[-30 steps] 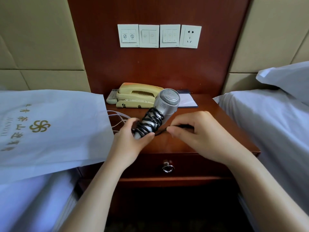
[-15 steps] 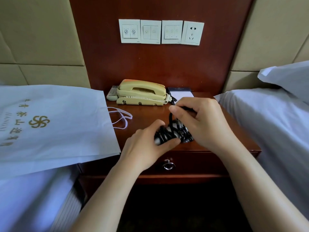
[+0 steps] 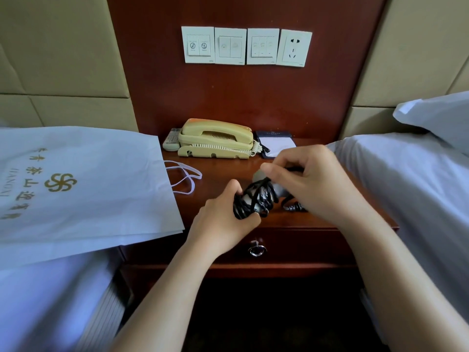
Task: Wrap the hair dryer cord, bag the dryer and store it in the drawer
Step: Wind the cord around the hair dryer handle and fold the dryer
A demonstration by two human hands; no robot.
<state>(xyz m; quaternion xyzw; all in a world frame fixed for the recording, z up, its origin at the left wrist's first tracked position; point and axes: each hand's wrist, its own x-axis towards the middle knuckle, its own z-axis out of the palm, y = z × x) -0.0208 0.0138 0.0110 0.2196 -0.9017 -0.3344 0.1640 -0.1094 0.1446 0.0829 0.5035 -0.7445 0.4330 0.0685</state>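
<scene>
A small silver hair dryer (image 3: 279,190) lies low over the wooden nightstand (image 3: 220,179), its handle wound with black cord (image 3: 253,200). My left hand (image 3: 223,222) grips the wrapped handle from the near side. My right hand (image 3: 317,184) covers the dryer's head and pinches a strand of the cord above it; the coiled cord end (image 3: 294,207) shows under that hand. A white paper bag (image 3: 83,184) with gold lettering lies flat on the bed at left, its handles (image 3: 184,177) on the nightstand. The drawer (image 3: 291,246) under the top is closed, with a ring pull (image 3: 256,250).
A cream telephone (image 3: 215,139), a remote control (image 3: 171,142) and a notepad (image 3: 278,146) sit at the back of the nightstand. Wall switches and a socket (image 3: 294,48) are above. White beds flank both sides, with a pillow (image 3: 436,115) at right.
The dryer has gone from upright in my left hand down to lying low over the nightstand. My right hand carried the cord end up and over it, and now covers its head.
</scene>
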